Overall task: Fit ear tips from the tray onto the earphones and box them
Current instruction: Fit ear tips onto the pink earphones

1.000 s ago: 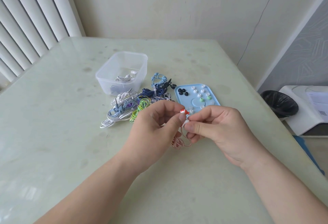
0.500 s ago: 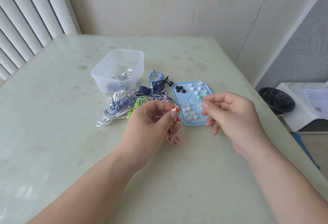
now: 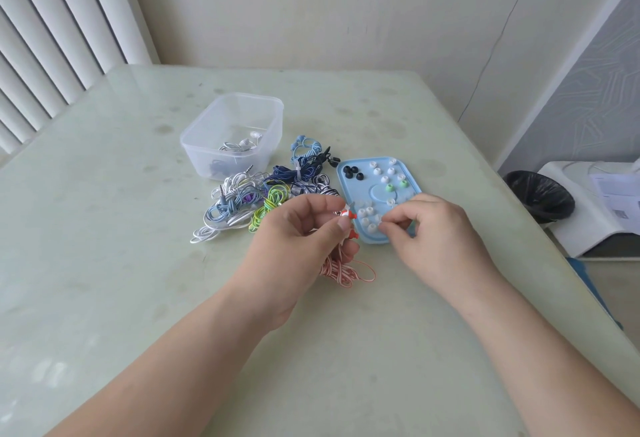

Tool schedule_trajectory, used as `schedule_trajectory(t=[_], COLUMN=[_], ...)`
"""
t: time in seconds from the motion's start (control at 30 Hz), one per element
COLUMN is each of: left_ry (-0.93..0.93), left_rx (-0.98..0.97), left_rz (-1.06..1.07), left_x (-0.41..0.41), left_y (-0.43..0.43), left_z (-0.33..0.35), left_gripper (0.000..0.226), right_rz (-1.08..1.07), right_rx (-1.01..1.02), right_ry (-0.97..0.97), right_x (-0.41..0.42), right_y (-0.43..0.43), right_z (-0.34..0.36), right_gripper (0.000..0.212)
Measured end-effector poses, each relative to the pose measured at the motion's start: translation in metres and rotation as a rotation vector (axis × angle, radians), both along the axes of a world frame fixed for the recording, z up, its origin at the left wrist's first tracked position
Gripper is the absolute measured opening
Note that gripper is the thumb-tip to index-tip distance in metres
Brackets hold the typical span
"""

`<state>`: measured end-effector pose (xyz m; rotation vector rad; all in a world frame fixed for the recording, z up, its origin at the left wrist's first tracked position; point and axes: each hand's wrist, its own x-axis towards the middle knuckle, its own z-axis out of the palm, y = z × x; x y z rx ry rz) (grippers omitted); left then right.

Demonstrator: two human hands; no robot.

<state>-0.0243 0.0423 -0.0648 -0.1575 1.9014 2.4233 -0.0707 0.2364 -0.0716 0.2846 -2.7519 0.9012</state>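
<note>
— What's in your left hand (image 3: 298, 232)?
— A red-and-white earbud (image 3: 346, 213), pinched between thumb and fingers; its cord (image 3: 343, 268) hangs down to the table (image 3: 104, 263).
— And the right hand (image 3: 429, 232)?
— Over the tray's (image 3: 349, 163) near end, fingertips closing on a clear tip (image 3: 380, 225). I can't tell if it's gripped.
— The box (image 3: 235, 135)?
— Behind the earphone pile (image 3: 263, 197).

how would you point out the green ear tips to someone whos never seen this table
Find the light blue tray right of the cable pile. On its right half lie the green ear tips, side by side. Every other tip there is white, clear or black.
</note>
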Motion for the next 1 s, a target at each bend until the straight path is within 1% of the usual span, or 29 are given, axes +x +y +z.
schedule_trajectory(t=[0.07,0.13,0.17,0.2,0.3,0.33,0.4,0.5,0.67,1.0], left_ry=[0.001,0.001,0.003,0.005,0.017,0.024,0.043,0.081,0.113,0.158], left_rx=[0.005,0.004,0.008,0.014,0.025,0.025,0.024,-0.004,-0.077,-0.137], left_rz=[0.001,-0.001,0.002,0.002,0.008,0.010,0.011,0.008,0.017,0.058], left_x=[0.000,0.001,0.001,0.001,0.001,0.001,0.001,0.002,0.004,0.005], left_y=[0.000,0.001,0.000,0.001,0.001,0.001,0.002,0.003,0.004,0.004], left_z=[0.000,0.000,0.000,0.000,0.000,0.001,0.001,0.002,0.000,0.000], left_gripper=[0.015,0.014,0.014,0.014,0.014,0.015,0.015,0.015,0.013,0.011], right_rz=[-0.001,0.001,0.010,0.024,0.097,0.116,0.145,0.163,0.188,0.163], right_rx=[-0.012,-0.106,-0.213,-0.354,-0.843,-0.968,-1.120,-1.213,-1.287,-1.286], right_ry=[0.033,0.062,0.040,-0.023,-0.307,-0.387,-0.501,-0.586,-0.663,-0.649], right_x=[0.001,0.004,0.006,0.009,0.015,0.015,0.016,0.018,0.019,0.023], right_y=[0.000,0.000,-0.002,-0.004,-0.012,-0.013,-0.014,-0.018,-0.022,-0.026], right_z=[0.001,0.006,0.009,0.013,0.024,0.025,0.027,0.028,0.027,0.030], right_gripper=[0.012,0.012,0.011,0.009,0.004,0.005,0.014,0.021,0.022,0.019])
